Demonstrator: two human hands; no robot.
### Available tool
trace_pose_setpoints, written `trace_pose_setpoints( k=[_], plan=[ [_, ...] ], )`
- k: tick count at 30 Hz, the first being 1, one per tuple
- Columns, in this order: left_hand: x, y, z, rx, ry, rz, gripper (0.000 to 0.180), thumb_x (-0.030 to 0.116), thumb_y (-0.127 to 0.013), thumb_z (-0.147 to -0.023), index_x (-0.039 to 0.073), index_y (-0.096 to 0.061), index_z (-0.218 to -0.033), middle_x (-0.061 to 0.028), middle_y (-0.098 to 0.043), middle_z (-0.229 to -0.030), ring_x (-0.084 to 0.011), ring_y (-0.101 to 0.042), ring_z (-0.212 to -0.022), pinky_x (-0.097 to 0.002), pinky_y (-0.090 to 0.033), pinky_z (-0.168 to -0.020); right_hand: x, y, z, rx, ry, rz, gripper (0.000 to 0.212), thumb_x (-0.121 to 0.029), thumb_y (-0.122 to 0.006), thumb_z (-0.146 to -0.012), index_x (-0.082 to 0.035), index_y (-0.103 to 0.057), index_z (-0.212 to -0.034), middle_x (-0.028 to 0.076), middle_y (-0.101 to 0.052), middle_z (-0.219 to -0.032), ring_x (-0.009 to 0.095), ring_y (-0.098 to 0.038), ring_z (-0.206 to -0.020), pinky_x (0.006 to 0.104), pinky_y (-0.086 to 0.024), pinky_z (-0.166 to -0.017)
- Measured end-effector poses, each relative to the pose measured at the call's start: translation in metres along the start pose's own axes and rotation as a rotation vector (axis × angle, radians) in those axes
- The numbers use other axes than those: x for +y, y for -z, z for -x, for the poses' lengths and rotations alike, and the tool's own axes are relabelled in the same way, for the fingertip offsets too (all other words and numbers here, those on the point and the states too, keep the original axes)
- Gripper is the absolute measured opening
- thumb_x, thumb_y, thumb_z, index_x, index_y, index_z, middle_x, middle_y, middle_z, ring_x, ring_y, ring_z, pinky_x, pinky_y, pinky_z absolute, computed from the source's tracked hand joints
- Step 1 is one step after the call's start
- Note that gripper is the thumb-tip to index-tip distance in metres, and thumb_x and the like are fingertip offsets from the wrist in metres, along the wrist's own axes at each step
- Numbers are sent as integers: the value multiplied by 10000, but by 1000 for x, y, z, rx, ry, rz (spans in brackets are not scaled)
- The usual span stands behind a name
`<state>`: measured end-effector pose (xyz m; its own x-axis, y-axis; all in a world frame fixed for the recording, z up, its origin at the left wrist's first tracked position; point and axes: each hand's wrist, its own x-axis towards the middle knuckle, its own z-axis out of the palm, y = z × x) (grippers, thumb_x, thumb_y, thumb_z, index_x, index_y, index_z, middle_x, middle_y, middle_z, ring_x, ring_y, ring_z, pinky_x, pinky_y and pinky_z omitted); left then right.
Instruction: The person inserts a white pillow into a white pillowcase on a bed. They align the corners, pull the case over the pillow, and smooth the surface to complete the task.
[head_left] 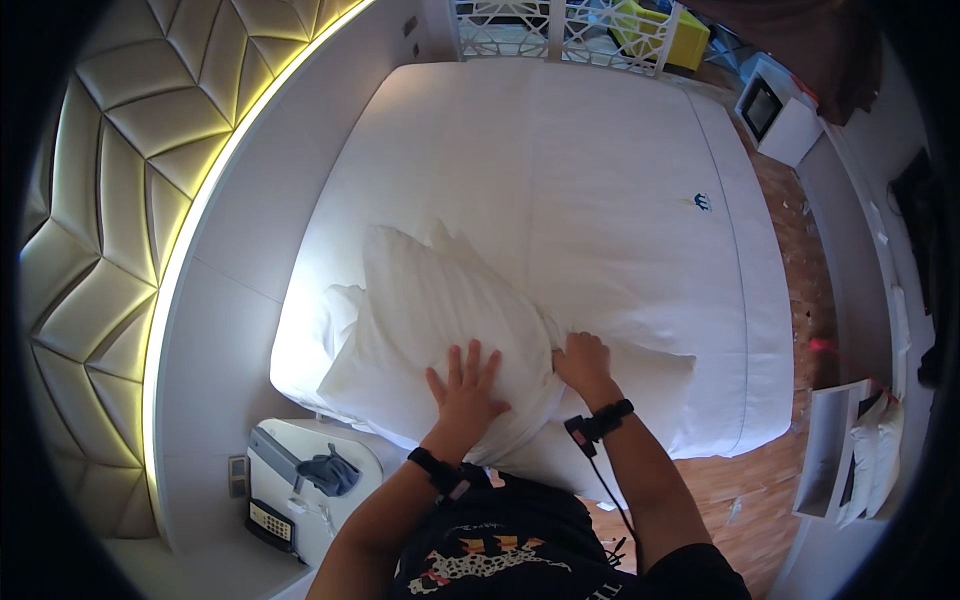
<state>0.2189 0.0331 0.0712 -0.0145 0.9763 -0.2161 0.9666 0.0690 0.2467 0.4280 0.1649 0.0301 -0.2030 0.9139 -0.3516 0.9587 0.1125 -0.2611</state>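
A plump white pillow (415, 305) lies at a slant on the near left part of the white-covered bed (600, 190). My left hand (465, 393) rests flat on top of it, fingers spread. Just to the right, my right hand (584, 363) is closed in a fist around the edge of the white pillowcase (532, 325), at the pillow's right end. Loose white cloth (648, 375) stretches from beside my right fist across the bed. Both wrists wear black bands, and a cable hangs from the right one.
A white bedside table (360, 445) at lower left bears a telephone (271, 522) and a crumpled grey cloth (330, 471). A padded headboard wall (130, 180) with a light strip runs along the left. Wood floor (800, 280) and a low shelf with pillows (868, 455) lie right.
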Motion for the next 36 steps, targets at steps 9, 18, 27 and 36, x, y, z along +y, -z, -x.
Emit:
trace_pose_setpoints(
  k=[9, 18, 27, 36],
  plan=[
    [-22, -8, 11, -14, -53, -76, 1021, 518, -864, -751, 275, -386, -1619, -124, -222, -1730, -396, -176, -1598, -822, -137, -1117, 68, -27, 14, 394, 14, 79, 829, -648, -742, -753, 35, -682, -1220, 224, -717, -1206, 402, -654, -1193, 576, -368, -1145],
    [-46, 45, -59, 382, -235, -170, 1116, 632, -875, -647, 72, -482, -1528, -141, -420, -1592, -389, -269, -1541, -602, -138, -1270, 24, -23, 57, -190, 4, -81, 717, -619, -729, -762, -6, -735, -1133, 228, -739, -1123, 402, -702, -1068, 477, -553, -946],
    [-66, 53, -85, -142, -367, -288, 823, 759, -768, -675, 97, -738, -1164, -87, -727, -1129, -298, -640, -1155, -474, -426, -1053, -11, 11, 109, 61, -7, -276, 443, -461, -690, -832, -33, -689, -946, 228, -727, -974, 420, -697, -959, 528, -539, -843],
    [-73, 188, -32, 465, -469, -16, 353, 211, -903, -597, 120, -634, -807, -60, -650, -810, -315, -636, -863, -444, -460, -758, -53, 100, 125, 682, 395, -331, 298, -219, -808, -711, -45, -582, -798, 190, -608, -788, 428, -603, -775, 537, -461, -687]
  ],
)
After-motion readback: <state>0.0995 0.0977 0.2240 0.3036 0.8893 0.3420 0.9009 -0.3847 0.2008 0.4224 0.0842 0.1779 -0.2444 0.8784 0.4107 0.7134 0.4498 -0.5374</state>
